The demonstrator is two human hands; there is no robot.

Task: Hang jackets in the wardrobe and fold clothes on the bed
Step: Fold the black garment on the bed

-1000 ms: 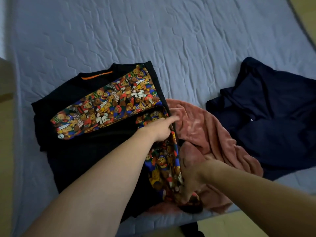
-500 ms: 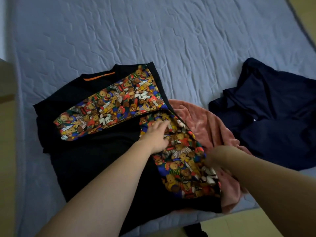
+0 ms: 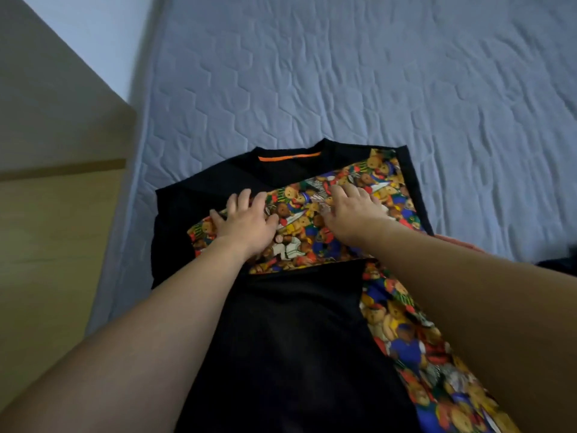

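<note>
A black sweatshirt (image 3: 281, 332) with an orange neck tab and teddy-bear print sleeves lies back-up on the blue quilted bed (image 3: 343, 89). One printed sleeve (image 3: 312, 226) is folded across its upper back; the other printed sleeve (image 3: 415, 345) runs down its right side. My left hand (image 3: 246, 223) presses flat with spread fingers on the left part of the folded sleeve. Further right on that sleeve rests my right hand (image 3: 352, 210), fingers straight. Neither hand grips cloth.
A pale wooden piece of furniture (image 3: 56, 214) stands against the bed's left side. A sliver of pink fleece (image 3: 456, 243) and a dark garment edge (image 3: 559, 264) show at the right behind my right forearm. The far half of the bed is bare quilt.
The view swung left and closer. My right hand left the lower sleeve beside the pink fleece and moved up onto the folded sleeve. My left hand slid left and up along that sleeve.
</note>
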